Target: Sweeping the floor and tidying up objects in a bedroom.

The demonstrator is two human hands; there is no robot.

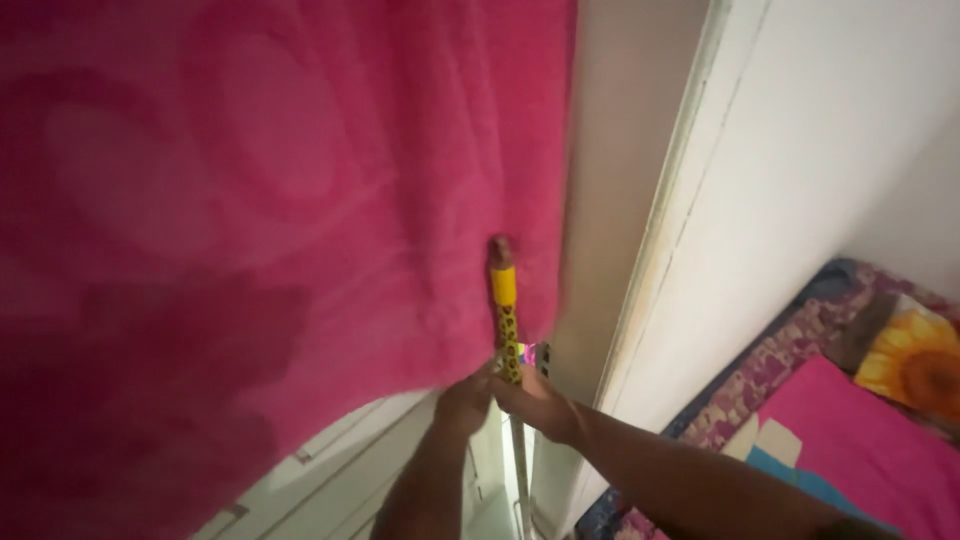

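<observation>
Both my hands grip a long stick (505, 310) wrapped in yellow patterned tape, held upright. My left hand (462, 402) and my right hand (532, 398) close around its lower part, side by side. The stick's brown top end presses against a large pink cloth (250, 200) that hangs over most of the left side of the view. A small colourful tag (535, 355) sits on the stick just above my right hand.
A white door frame (660, 240) runs diagonally right of the cloth, with a white wall (840, 130) beyond. A bed with a patterned cover, a pink sheet (850, 440) and a sunflower pillow (915, 365) lies at the lower right. White panelling (350, 470) shows below the cloth.
</observation>
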